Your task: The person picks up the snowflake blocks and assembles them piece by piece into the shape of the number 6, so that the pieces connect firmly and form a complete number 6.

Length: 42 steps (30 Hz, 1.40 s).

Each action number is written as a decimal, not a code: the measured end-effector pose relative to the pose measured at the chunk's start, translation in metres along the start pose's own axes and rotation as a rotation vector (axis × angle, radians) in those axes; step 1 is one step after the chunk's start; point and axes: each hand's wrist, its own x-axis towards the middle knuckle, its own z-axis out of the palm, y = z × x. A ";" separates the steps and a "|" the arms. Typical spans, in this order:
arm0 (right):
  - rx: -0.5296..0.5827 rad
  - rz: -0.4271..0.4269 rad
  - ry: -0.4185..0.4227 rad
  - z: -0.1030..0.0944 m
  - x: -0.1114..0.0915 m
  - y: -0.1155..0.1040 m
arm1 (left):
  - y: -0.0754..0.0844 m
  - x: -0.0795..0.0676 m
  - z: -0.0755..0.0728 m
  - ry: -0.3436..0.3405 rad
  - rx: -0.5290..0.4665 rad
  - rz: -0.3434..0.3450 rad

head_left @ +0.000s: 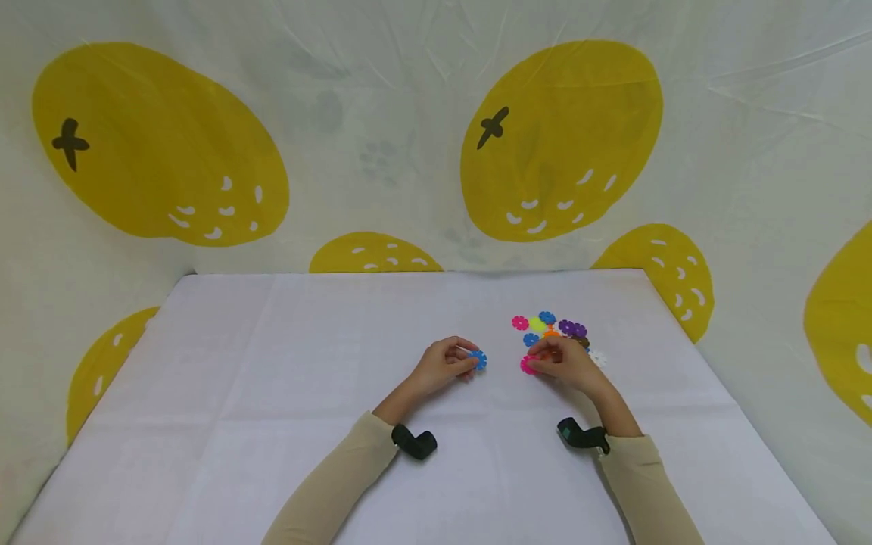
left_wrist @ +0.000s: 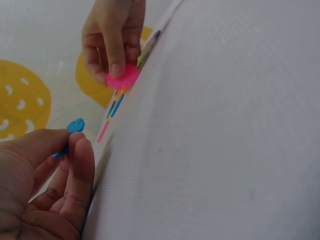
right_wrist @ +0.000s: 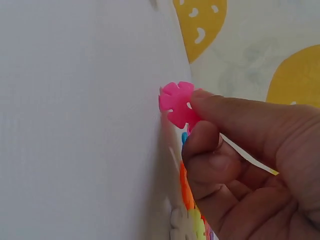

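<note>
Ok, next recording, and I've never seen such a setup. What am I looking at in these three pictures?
There is no machine: a person works bare-handed. The wide picture comes from a camera on the head, looking forward and down; the other two come from wrist cameras, probably the dark devices near the sleeve ends, each watching its own hand. The left hand pinches a blue flower-shaped piece; the right hand pinches a pink piece. Loose pieces lie grouped around and beyond the right hand on the white-covered table, among them purple, orange, yellow and white.
</note>
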 end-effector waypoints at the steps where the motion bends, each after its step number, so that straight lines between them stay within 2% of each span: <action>1: 0.010 0.006 -0.003 0.001 0.000 -0.001 | 0.000 0.000 0.000 -0.004 -0.006 -0.005; 8: 0.153 0.041 -0.055 0.010 0.000 -0.007 | 0.000 0.000 -0.001 -0.015 -0.043 -0.015; 14: 0.181 0.023 -0.076 0.017 0.001 -0.007 | -0.001 0.001 -0.001 -0.023 -0.055 -0.033; 24: 0.256 -0.137 -0.083 0.029 0.002 -0.012 | -0.003 -0.002 0.000 -0.043 -0.095 -0.066; 34: 0.221 -0.181 -0.062 0.034 0.001 -0.018 | -0.001 0.000 0.004 -0.061 -0.123 -0.071; 42: 0.221 -0.229 -0.035 0.040 0.004 -0.012 | -0.003 -0.001 0.004 -0.051 -0.128 -0.116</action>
